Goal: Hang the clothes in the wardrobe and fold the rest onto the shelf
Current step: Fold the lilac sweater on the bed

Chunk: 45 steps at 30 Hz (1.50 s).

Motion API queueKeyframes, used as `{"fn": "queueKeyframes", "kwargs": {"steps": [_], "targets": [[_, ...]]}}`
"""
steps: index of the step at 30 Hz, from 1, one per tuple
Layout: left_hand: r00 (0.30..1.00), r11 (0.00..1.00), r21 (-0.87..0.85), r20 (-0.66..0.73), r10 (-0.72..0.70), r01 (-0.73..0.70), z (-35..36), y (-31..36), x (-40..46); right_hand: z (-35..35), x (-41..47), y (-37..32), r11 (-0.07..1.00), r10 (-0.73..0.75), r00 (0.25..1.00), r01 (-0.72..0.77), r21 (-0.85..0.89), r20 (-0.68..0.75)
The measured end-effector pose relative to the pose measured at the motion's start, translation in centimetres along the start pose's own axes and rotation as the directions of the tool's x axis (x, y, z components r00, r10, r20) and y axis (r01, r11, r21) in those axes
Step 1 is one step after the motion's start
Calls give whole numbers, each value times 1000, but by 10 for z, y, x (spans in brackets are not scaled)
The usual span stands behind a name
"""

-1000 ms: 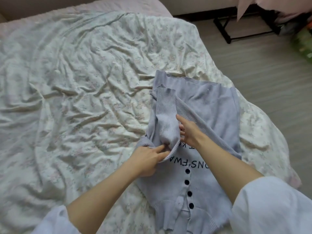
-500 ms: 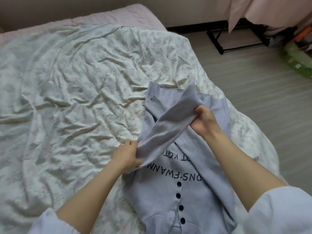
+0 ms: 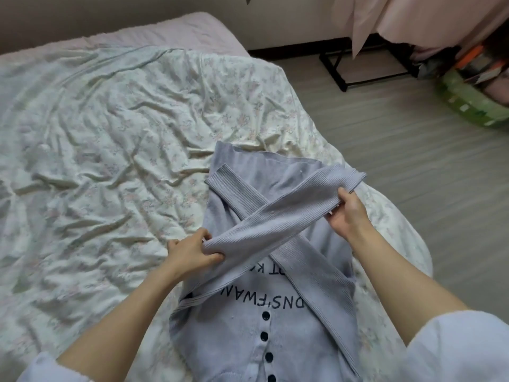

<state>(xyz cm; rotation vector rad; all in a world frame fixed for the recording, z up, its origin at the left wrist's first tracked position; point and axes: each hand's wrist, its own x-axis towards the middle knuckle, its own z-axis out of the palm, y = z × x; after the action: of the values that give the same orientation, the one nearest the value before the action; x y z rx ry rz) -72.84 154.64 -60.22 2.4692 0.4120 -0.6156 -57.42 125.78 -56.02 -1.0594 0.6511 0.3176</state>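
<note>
A lilac knit cardigan [image 3: 248, 321] with dark buttons and black lettering lies on the bed, collar toward me. One ribbed sleeve [image 3: 275, 216] is stretched diagonally across the body, crossing over the other sleeve [image 3: 311, 271] that is folded flat. My left hand [image 3: 192, 252] grips the stretched sleeve near the shoulder end. My right hand [image 3: 347, 213] pinches it near the cuff, held a little above the cardigan's right side.
The bed is covered by a crumpled floral sheet [image 3: 110, 161]. To the right is grey wooden floor [image 3: 413, 161], a black metal rack base [image 3: 341, 70], pink hanging fabric [image 3: 399, 20] and a green bag [image 3: 473, 103] at the far right.
My right hand has pulled the sleeve's cuff end out to the right, straightening the sleeve from a bunched fold into a long diagonal band. My left hand stayed gripping its other end.
</note>
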Motion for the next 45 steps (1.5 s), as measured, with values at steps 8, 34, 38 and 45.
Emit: {"fn": "queueKeyframes", "kwargs": {"steps": [8, 34, 38, 45], "targets": [[987, 998, -50, -157, -39, 32, 37, -1, -22, -47, 2, 24, 806, -118, 930, -115, -580, -348], [910, 522, -766, 195, -366, 374, 80, -33, -170, -164, -232, 182, 830, 39, 859, -312, -462, -511], [895, 488, -761, 285, -343, 429, 73, -47, -191, -172, -245, 180, 821, 71, 839, -356, -446, -539], [777, 262, -760, 461, -429, 595, 86, -53, -226, -178, -283, 190, 901, 211, 813, -377, -215, -542]]}}
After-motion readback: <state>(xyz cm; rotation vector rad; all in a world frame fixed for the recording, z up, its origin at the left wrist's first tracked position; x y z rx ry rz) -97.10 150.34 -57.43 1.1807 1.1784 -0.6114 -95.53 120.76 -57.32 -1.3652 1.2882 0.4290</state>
